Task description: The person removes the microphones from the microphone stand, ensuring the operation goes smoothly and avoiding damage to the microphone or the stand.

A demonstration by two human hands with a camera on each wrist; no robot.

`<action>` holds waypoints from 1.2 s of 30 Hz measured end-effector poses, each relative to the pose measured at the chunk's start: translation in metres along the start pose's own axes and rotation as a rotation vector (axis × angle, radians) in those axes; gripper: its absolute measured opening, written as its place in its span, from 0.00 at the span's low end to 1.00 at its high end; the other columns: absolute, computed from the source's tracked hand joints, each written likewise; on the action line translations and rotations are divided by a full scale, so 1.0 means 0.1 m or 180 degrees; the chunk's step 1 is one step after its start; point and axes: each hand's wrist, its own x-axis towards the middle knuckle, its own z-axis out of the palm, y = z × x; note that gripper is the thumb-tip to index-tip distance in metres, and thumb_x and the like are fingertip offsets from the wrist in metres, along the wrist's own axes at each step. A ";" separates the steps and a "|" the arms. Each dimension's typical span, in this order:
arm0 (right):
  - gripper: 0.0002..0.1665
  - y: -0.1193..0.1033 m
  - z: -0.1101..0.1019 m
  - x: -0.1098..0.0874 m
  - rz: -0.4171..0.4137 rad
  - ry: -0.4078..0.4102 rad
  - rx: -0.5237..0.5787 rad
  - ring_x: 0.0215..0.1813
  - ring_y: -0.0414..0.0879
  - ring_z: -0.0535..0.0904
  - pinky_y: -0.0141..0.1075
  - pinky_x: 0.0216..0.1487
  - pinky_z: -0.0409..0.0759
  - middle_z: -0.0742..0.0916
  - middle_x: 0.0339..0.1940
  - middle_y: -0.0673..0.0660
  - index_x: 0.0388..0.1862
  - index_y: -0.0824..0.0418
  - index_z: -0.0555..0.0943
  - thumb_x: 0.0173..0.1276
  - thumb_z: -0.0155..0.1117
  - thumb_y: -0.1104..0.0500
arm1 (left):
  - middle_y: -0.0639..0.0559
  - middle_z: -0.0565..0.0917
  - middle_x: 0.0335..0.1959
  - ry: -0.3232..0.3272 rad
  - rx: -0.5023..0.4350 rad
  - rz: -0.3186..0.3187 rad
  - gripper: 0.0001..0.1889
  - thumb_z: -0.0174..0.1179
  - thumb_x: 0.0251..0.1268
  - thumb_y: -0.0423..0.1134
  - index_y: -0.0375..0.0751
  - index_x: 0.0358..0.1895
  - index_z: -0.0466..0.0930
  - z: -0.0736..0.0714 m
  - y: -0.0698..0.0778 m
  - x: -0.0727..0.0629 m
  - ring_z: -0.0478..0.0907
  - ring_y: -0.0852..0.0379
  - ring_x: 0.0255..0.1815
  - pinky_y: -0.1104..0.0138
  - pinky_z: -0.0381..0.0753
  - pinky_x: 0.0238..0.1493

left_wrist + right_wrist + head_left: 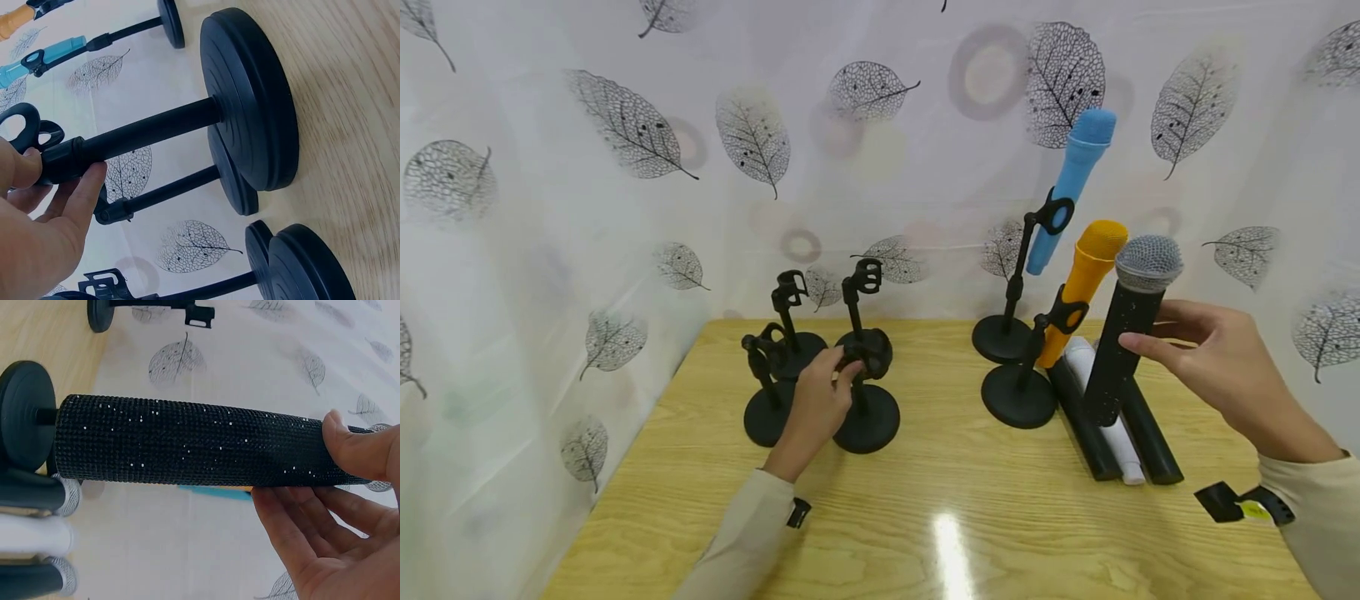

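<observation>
My right hand [1217, 362] holds a black microphone [1122, 346] with a silver mesh head, tilted with its head up, over the other microphones on the table. In the right wrist view its black body [187, 442] is covered in small glittering studs, with the thumb on one side and fingers on the other. My left hand [820, 396] grips the upper part of a black microphone stand [871, 421], just below its clip. The left wrist view shows thumb and fingers around that stand's collar [62, 159], its round base [250, 100] down at the table.
Beside the left hand stand several black stands [767, 412] with bare clips. On the right, one stand [1003, 337] carries a blue microphone [1075, 171] and another an orange microphone [1086, 275]. Two black microphones [1153, 437] and a white one [1120, 454] lie on the wooden table [940, 467].
</observation>
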 end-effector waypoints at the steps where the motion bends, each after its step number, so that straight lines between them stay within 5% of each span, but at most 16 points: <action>1: 0.37 0.02 -0.01 0.00 0.0022 -0.0012 -0.0003 0.52 0.36 0.78 0.20 0.38 0.72 0.84 0.53 0.54 0.70 0.65 0.75 0.69 0.71 0.45 | 0.46 0.81 0.42 0.0008 0.0009 -0.0012 0.08 0.57 0.77 0.39 0.38 0.47 0.82 0.00 -0.01 0.00 0.83 0.48 0.48 0.56 0.87 0.44; 7: 0.35 0.14 -0.06 0.00 0.0115 -0.0028 0.0077 0.45 0.18 0.71 0.25 0.39 0.73 0.80 0.43 0.29 0.67 0.64 0.76 0.70 0.70 0.45 | 0.44 0.82 0.42 0.0035 0.0068 -0.0049 0.09 0.56 0.78 0.40 0.38 0.48 0.82 -0.02 -0.02 0.01 0.83 0.45 0.50 0.52 0.85 0.45; 11: 0.36 0.23 -0.10 -0.01 0.0141 0.0004 0.0151 0.44 0.18 0.72 0.21 0.38 0.74 0.78 0.43 0.28 0.68 0.67 0.73 0.70 0.70 0.48 | 0.43 0.82 0.42 0.0065 0.0099 -0.0061 0.10 0.55 0.78 0.40 0.38 0.49 0.82 -0.02 -0.03 0.01 0.83 0.44 0.49 0.51 0.85 0.46; 19: 0.46 0.47 -0.12 0.01 0.0324 0.0032 0.0092 0.44 0.19 0.67 0.16 0.37 0.72 0.76 0.61 0.65 0.75 0.73 0.64 0.71 0.69 0.47 | 0.42 0.82 0.43 0.0110 0.0126 -0.0102 0.11 0.56 0.78 0.40 0.37 0.50 0.82 -0.02 -0.06 0.02 0.83 0.44 0.48 0.50 0.84 0.46; 26: 0.47 0.65 -0.17 0.04 0.0384 -0.0050 0.0047 0.42 0.17 0.66 0.18 0.35 0.72 0.76 0.63 0.75 0.75 0.76 0.62 0.72 0.69 0.48 | 0.42 0.81 0.41 0.0130 0.0145 -0.0121 0.09 0.56 0.78 0.39 0.37 0.46 0.82 -0.02 -0.07 0.02 0.83 0.44 0.44 0.51 0.84 0.42; 29: 0.49 0.73 -0.18 0.05 0.0507 -0.0145 0.0027 0.44 0.22 0.71 0.38 0.52 0.80 0.71 0.67 0.82 0.77 0.76 0.58 0.73 0.67 0.46 | 0.42 0.81 0.41 0.0156 0.0150 -0.0130 0.10 0.56 0.78 0.39 0.37 0.48 0.82 -0.03 -0.07 0.03 0.83 0.43 0.44 0.51 0.84 0.42; 33: 0.50 0.89 -0.16 0.08 0.0603 -0.0269 0.0070 0.37 0.19 0.73 0.71 0.54 0.69 0.67 0.68 0.85 0.77 0.78 0.55 0.75 0.64 0.46 | 0.42 0.82 0.41 0.0168 0.0158 -0.0141 0.11 0.56 0.78 0.40 0.37 0.50 0.82 -0.04 -0.07 0.04 0.83 0.43 0.46 0.50 0.85 0.44; 36: 0.50 1.03 -0.15 0.11 0.0662 -0.0388 0.0054 0.33 0.14 0.69 0.72 0.53 0.69 0.66 0.67 0.87 0.75 0.81 0.55 0.76 0.62 0.45 | 0.42 0.82 0.41 0.0160 0.0164 -0.0148 0.11 0.56 0.78 0.40 0.37 0.50 0.82 -0.04 -0.08 0.04 0.83 0.43 0.47 0.50 0.85 0.44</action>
